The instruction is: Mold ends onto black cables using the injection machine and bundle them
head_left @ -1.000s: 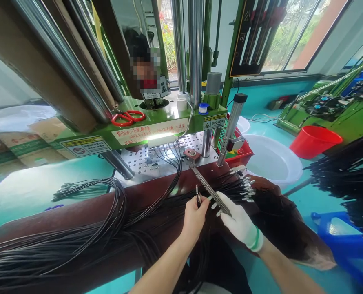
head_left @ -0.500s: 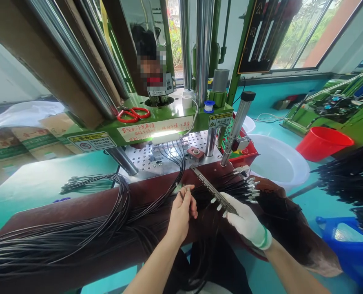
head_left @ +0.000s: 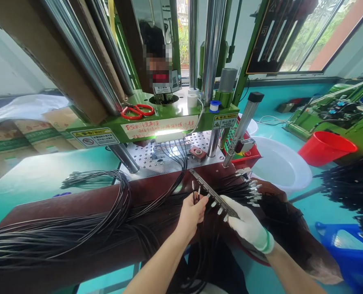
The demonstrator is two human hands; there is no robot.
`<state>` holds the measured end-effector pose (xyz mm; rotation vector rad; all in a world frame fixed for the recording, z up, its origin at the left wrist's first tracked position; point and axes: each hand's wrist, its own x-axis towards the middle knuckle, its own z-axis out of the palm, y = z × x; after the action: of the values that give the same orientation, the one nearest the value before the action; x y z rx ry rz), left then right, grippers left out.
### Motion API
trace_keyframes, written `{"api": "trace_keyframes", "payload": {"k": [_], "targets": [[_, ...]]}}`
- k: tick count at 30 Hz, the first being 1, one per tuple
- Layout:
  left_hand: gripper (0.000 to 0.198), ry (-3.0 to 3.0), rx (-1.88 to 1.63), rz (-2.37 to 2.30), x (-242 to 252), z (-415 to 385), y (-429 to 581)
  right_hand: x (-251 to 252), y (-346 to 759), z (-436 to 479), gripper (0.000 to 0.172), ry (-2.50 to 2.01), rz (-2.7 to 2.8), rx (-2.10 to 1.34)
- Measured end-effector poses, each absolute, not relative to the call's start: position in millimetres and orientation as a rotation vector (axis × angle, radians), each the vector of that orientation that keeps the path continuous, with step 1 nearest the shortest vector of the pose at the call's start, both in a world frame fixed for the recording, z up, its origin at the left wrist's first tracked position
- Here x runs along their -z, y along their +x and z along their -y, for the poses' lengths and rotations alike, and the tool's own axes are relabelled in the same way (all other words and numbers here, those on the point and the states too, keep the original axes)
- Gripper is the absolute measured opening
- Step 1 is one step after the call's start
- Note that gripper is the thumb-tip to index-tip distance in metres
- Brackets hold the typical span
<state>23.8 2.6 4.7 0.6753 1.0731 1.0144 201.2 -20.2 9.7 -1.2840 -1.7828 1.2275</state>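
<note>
My bare left hand (head_left: 194,210) pinches black cables (head_left: 194,197) whose metal-tipped ends point up from the fingers. It is close to the left side of a long metal bar (head_left: 212,191) with slots along its edge. Several silvery connectors (head_left: 220,211) stick out of that edge. My right hand (head_left: 249,224), in a white glove with a green cuff, is wrapped round the near end of the bar. The bar slants up toward the press, its far end over the brown-covered bench edge.
A green press with a perforated metal plate (head_left: 141,157) stands ahead, wires running out of its mould. Red scissors (head_left: 138,111) lie on its crossbeam. Black cable bundles (head_left: 47,241) cover the left bench; connector-ended cables (head_left: 254,192) lie at right. Beyond are a white basin (head_left: 304,175) and red bucket (head_left: 328,147).
My left hand has moved right and closer to the bar, and the cable ends now point upward beside it. The gloved right hand keeps its hold. The camera view has shifted slightly.
</note>
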Motion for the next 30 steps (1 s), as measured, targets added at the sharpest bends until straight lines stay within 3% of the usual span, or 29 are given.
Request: {"api": "trace_keyframes", "payload": {"k": [9,18,30], "targets": [[0.031,0.734,-1.021,-1.124,-1.1,-4.1,25.8,-7.9,200.6,21.4,0.06,-1.313,1.979,-1.06],[0.038,0.898,-1.165,-1.124,-10.9,-15.0,5.5,-5.0,205.2,18.5,0.057,-1.284,1.502,-1.297],[0.028,1.032,-1.078,-1.185,4.2,-16.4,17.9,-3.8,206.2,18.7,0.059,-1.199,1.568,-1.384]]}}
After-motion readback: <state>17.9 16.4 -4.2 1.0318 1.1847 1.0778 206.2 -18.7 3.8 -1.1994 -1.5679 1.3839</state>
